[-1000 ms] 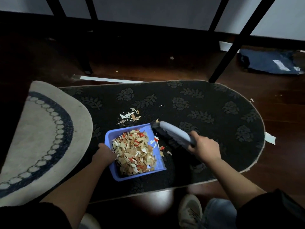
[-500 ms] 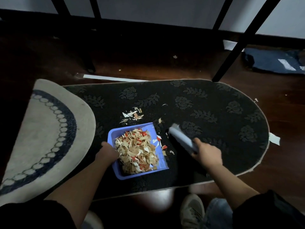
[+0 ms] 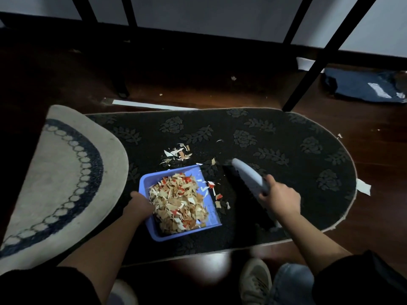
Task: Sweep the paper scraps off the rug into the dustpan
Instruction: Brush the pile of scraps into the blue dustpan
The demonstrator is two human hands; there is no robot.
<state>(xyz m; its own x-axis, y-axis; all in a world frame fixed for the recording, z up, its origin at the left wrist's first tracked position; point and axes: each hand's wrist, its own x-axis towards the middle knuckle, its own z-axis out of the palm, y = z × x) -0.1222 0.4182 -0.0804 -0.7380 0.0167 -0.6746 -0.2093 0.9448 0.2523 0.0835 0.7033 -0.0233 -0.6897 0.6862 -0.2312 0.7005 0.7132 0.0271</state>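
Two rugs overlap on the left, a pale round rug (image 3: 55, 172) lying on the end of the dark rug (image 3: 286, 150). Next, the left hand (image 3: 138, 205) grips the near-left corner of the blue dustpan (image 3: 211, 216), already heaped with paper scraps (image 3: 178, 205). A small loose pile (image 3: 176, 156) lies just beyond its far edge, and a few bits sit beside its right lip. Further right, the right hand (image 3: 278, 198) clasps the grey brush (image 3: 248, 179), bristles down on the dark rug. Sweeping looks mostly done; the next stroke should probably push those stragglers leftward into the pan.
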